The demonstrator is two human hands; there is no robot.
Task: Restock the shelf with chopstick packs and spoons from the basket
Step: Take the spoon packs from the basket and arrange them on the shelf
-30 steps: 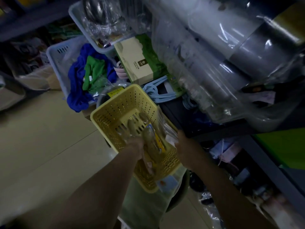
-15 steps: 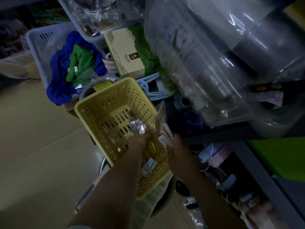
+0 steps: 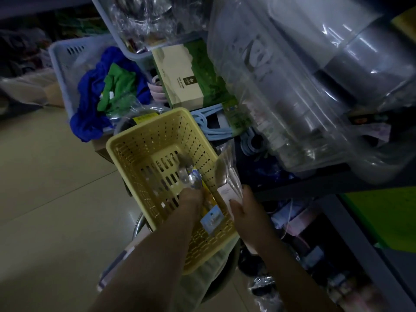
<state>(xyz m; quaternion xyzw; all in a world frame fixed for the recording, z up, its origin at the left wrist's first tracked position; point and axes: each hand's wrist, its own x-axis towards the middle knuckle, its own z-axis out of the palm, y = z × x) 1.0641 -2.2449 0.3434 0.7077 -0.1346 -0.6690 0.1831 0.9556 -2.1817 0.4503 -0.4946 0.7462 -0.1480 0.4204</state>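
Observation:
A yellow perforated basket [image 3: 144, 143] sits below me, in front of a crowded shelf [image 3: 299, 188]. My left hand [image 3: 191, 199] reaches into the basket and grips a clear pack of spoons [image 3: 188, 176] with a yellow and blue card [image 3: 212, 218]. My right hand [image 3: 244, 207] is at the basket's right rim and holds a clear plastic pack [image 3: 227, 174] with a white label; what it contains is too blurred to tell.
A pale blue basket [image 3: 60, 61] with blue and green cloth [image 3: 105, 91] stands behind. A cream and green box [image 3: 182, 79], blue hangers [image 3: 213, 124] and large clear plastic bags [image 3: 292, 86] crowd the shelf. Tiled floor [image 3: 49, 188] lies to the left.
The view has shifted, so the basket sits more to the centre. My left hand has lifted the spoon pack higher inside the basket. My right hand keeps hold of the clear pack at the rim.

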